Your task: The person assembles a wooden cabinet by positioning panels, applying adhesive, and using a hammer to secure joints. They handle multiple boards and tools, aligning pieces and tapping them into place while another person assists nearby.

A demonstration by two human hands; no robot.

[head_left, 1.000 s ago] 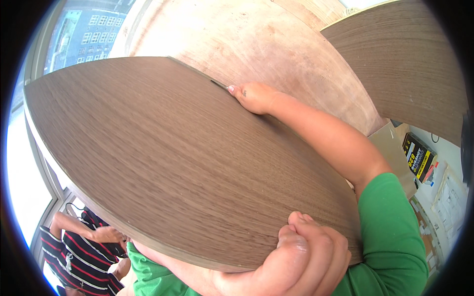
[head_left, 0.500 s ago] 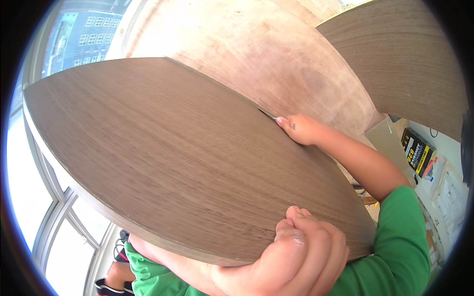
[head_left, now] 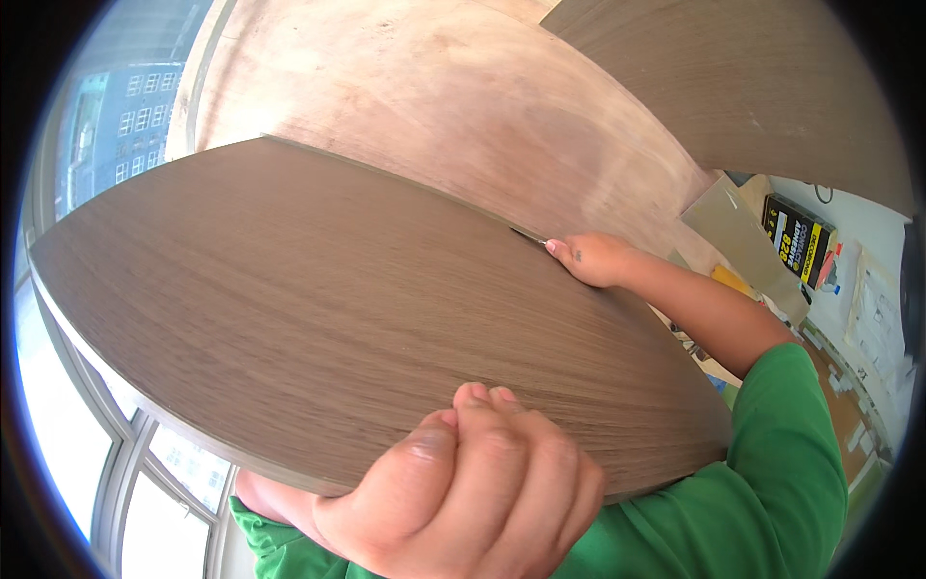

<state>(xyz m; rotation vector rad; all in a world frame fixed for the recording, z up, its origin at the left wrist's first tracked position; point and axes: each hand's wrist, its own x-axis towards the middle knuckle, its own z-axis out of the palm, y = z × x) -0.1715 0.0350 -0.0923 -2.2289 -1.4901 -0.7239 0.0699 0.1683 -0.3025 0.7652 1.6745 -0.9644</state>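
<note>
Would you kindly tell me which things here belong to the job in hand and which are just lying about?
In the job:
panel, left hand on it
thin tool, in right hand

Apparently lying about:
box
beige board
second panel, upper right

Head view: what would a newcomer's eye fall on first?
First, the large brown wood-grain panel filling the centre, with the left hand curled at its near edge. Then the right hand, holding a slim blade-like tool along the far edge. Upper right, another brown panel stands out.
</note>
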